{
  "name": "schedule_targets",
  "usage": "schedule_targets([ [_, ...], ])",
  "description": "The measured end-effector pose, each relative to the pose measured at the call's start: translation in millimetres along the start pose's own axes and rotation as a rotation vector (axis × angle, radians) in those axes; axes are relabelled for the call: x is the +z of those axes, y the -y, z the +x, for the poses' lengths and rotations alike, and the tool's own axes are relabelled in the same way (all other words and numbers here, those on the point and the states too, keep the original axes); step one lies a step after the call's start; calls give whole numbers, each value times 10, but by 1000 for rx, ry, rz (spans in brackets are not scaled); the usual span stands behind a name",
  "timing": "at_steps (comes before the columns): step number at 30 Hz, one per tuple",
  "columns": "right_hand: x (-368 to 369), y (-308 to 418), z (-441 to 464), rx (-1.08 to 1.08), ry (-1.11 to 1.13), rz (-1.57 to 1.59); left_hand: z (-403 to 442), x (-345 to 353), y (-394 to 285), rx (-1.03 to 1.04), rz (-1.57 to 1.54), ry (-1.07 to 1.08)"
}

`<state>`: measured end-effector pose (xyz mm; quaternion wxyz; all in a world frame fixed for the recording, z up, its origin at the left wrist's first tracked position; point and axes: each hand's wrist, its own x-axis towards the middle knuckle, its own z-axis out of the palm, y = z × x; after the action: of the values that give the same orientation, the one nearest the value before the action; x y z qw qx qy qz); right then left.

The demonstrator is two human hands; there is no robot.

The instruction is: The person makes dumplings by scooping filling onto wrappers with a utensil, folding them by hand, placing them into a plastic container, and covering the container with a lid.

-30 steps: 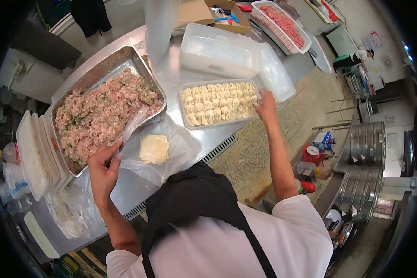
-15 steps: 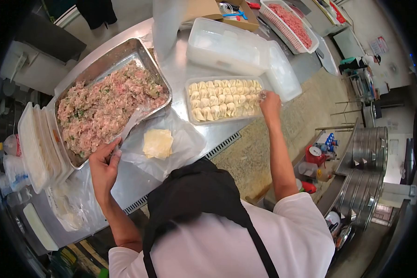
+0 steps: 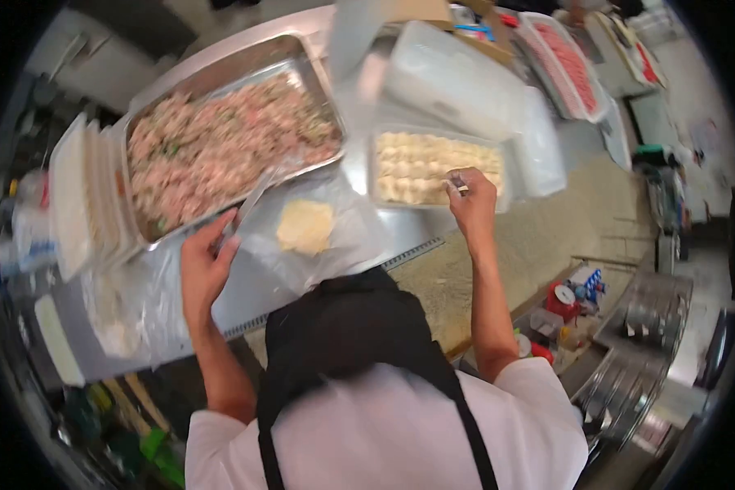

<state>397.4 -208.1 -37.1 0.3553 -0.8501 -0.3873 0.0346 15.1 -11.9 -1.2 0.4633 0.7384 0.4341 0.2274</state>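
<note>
I look forward and down from the head, fairly close above the left hand [image 3: 207, 265] and right hand [image 3: 473, 204].

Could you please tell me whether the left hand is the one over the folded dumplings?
No, the right hand is over the dumplings, while the left hand holds a flat tool beside the metal pan.

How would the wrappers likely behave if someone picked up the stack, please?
The wrappers would probably be floppy, as they look thin and soft. Their pile has uneven edges and nothing visible binding it, so they may slide apart. The plastic underneath, thin and crumpled, might shift if they cling.
</note>
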Motion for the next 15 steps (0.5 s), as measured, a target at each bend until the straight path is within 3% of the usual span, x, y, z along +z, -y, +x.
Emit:
schedule_targets([
  [2, 238, 442, -152, -137, 140, 151, 19, 7, 143, 112, 122, -45],
  [4, 615, 765, -322, -331, 313, 336, 22, 2, 120, -108, 152, 4],
  [7, 1196, 1111, -607, -463, 546, 461, -40, 61, 59, -170, 75, -41],
  [13, 1786, 1223, -717, -532, 552, 98, -118, -62, 136, -158, 101, -78],
  [15, 1803, 1157, -682, -457, 617, 161, -117, -123, 194, -177, 141, -90],
])
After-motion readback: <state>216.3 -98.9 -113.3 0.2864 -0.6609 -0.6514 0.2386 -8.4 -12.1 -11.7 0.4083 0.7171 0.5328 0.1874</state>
